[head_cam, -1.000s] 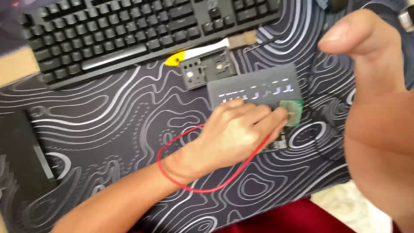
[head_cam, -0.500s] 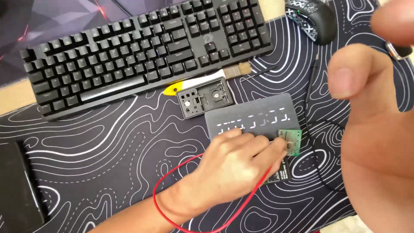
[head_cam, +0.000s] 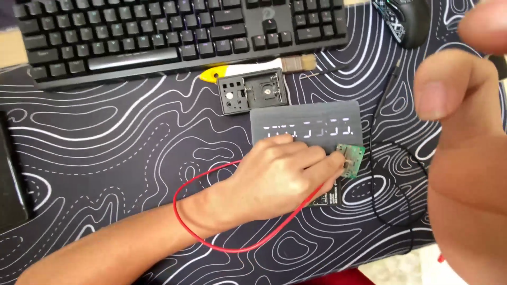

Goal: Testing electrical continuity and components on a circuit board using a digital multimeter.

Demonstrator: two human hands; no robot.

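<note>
A black keyboard [head_cam: 179, 37] lay across the top of the patterned worktop [head_cam: 105, 142], with a grey flat case [head_cam: 309, 124] and a small black housing [head_cam: 252, 94] below it. The left hand [head_cam: 280, 177], circled by a red wire [head_cam: 211, 237], had its grip pinched on a small green circuit board [head_cam: 351, 158] at the case's right edge, long axis tilted roughly upright. The right hand [head_cam: 465, 158] loomed blurred in front, its grip impossible to tell.

Free surface [head_cam: 105, 148] on left side; keyboard [head_cam: 174, 31], black case [head_cam: 252, 94] & grey pad [head_cam: 311, 119] block the top.
</note>
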